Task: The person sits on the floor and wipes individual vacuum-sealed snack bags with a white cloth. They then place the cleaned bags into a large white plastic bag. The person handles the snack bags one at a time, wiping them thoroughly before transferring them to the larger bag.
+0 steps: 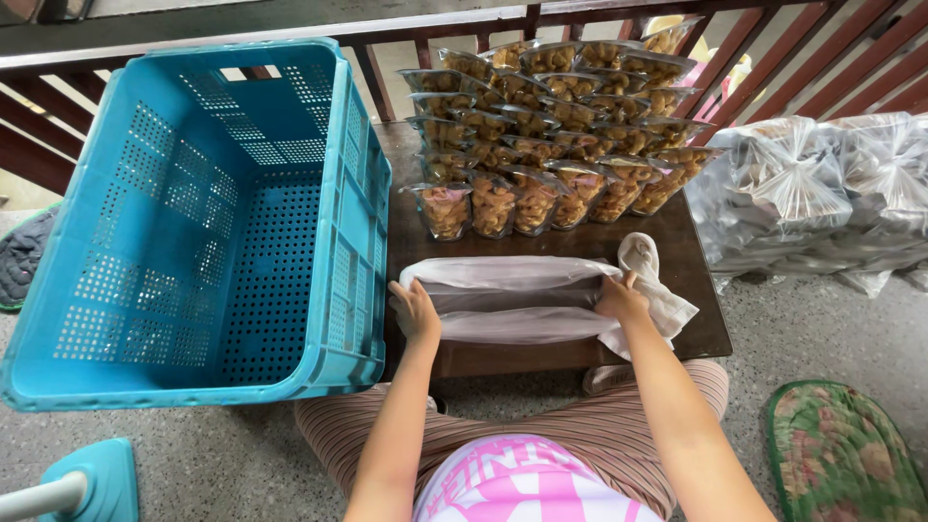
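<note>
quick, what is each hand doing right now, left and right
Left hand: closed on the left end of the clear plastic bag, holding it open.
Right hand: closed on the bag's right end.

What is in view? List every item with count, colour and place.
plastic bag: one, translucent white, held open on the table's near edge
table: one, dark brown, centre
snack packs: dozens, clear with golden-brown contents, rows on the table's far half
crate: one, turquoise, left of table
tied bags: a pile, clear, right
mat: one, green floral, floor lower right
left hand: on the bag's left end
right hand: on its right end
</note>
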